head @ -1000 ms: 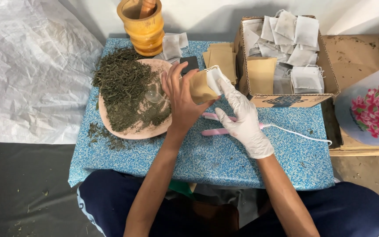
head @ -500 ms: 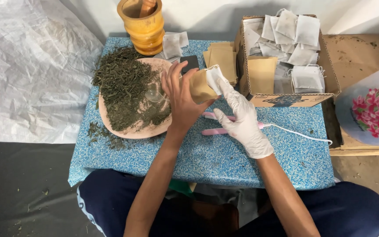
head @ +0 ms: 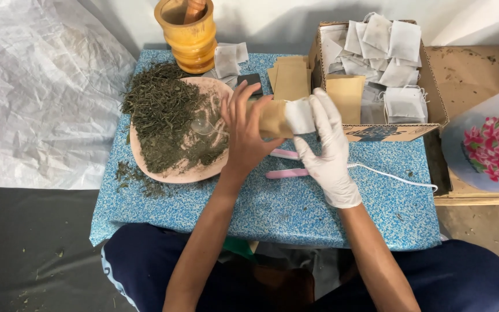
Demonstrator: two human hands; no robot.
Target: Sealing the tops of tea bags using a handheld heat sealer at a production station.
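Head view: the bare left hand (head: 248, 130) curls its fingers (head: 239, 104) around one tan paper envelope (head: 272, 117), held level above the surface (head: 272, 202). The gloved right hand (head: 326, 144), in a white glove, pinches one small white filter bag (head: 299, 115) at the envelope's open end; the bag seems partly inside the envelope, though the fingers hide the join. The envelope is plain, flat and light brown; the bag is thin, pale and slightly creased. Both hands are closed on what they hold, thumbs pressing from the near side.

Just left of the left fingers lies one pink oval plate (head: 168, 170) heaped with dried green leaves (head: 160, 112), with one clear spoon (head: 203, 126) resting in them. Some loose leaves have spilled onto the surface nearer the person than the plate. Beyond the left fingers stands one yellow wooden mortar (head: 190, 34) with one pestle (head: 194, 8) in it, and a few white bags lie beside it. Directly beyond both hands is a small stack of tan envelopes (head: 291, 78). Beyond and to the right of the right fingers sits one cardboard box (head: 388, 132) holding many white filter bags (head: 388, 46), too overlapped to count. Just beneath the right hand lies one pink sealing tool (head: 287, 173) with one white cord (head: 394, 176) trailing right.
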